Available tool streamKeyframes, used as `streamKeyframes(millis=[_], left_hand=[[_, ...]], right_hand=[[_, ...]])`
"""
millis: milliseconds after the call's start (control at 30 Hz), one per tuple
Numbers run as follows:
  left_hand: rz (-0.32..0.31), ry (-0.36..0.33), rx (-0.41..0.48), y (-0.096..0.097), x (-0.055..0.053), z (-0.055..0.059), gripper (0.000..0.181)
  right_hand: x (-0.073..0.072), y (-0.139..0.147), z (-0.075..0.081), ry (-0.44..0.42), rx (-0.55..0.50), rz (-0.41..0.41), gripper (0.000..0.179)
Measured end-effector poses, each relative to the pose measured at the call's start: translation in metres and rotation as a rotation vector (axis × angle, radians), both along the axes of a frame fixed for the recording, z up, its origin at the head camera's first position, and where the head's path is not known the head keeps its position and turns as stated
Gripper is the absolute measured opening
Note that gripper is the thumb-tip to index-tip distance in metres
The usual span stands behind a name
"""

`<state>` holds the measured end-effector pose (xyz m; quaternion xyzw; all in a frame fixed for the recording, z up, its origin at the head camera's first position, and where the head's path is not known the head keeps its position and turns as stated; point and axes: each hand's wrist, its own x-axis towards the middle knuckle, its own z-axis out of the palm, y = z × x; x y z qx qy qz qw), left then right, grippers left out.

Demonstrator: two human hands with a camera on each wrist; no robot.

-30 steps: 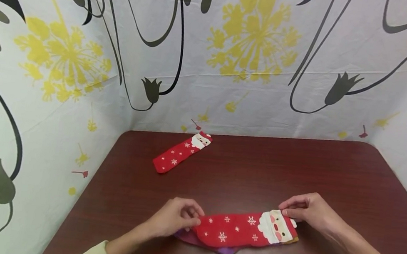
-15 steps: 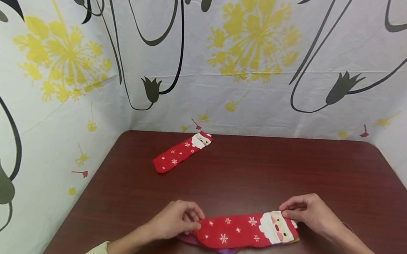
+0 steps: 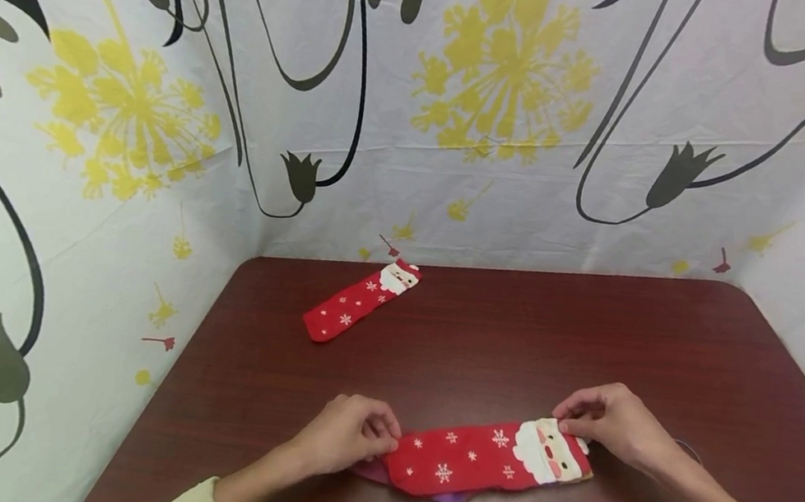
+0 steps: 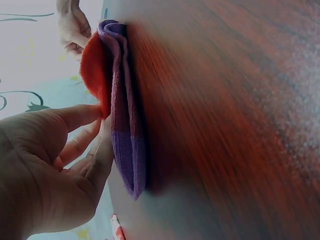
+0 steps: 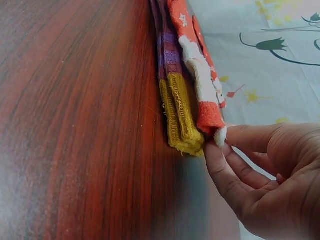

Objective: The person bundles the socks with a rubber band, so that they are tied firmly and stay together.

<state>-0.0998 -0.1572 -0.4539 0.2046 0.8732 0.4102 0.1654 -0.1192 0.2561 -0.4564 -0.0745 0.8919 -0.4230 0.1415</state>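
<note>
A red sock (image 3: 457, 456) with white snowflakes and a Santa face at its cuff lies lengthwise between my hands. My left hand (image 3: 347, 437) pinches the toe end between thumb and fingers. At the cuff's far corner, my right hand (image 3: 610, 424) pinches the edge, as the right wrist view shows close up. Beneath the red sock are purple socks (image 4: 131, 155), layered flat on the table, with a ribbed mustard cuff (image 5: 182, 112). From above, only their purple edge (image 3: 452, 501) and a bit of the toe show; the rest is covered.
A matching red Santa sock (image 3: 359, 304) lies slanted near the back left of the dark wooden table (image 3: 586, 338). White cloth (image 3: 388, 117) with yellow and grey flower prints hangs behind the table and along its sides.
The red sock's toe end has shifted slightly right and toward me, covering a little more of the purple. Both hands keep their pinch and have barely moved.
</note>
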Motion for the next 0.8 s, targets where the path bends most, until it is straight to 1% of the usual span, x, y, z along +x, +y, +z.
streamKeyframes(millis=[233,500,800], left_hand=[[-0.001,0.057,-0.038,-0.0015,-0.0007,-0.0008,0.006],[0.014,0.118,-0.07,-0.002,-0.0023,-0.0041,0.007],[0.01,0.119,-0.079,-0.0022,-0.0045,-0.0039,0.009]], right_hand=[[0.001,0.0,-0.0026,-0.001,0.001,-0.005,0.016],[-0.0002,-0.0003,-0.0036,0.026,-0.012,0.008,0.013],[-0.001,0.0,-0.0031,0.039,0.008,0.013,0.013]])
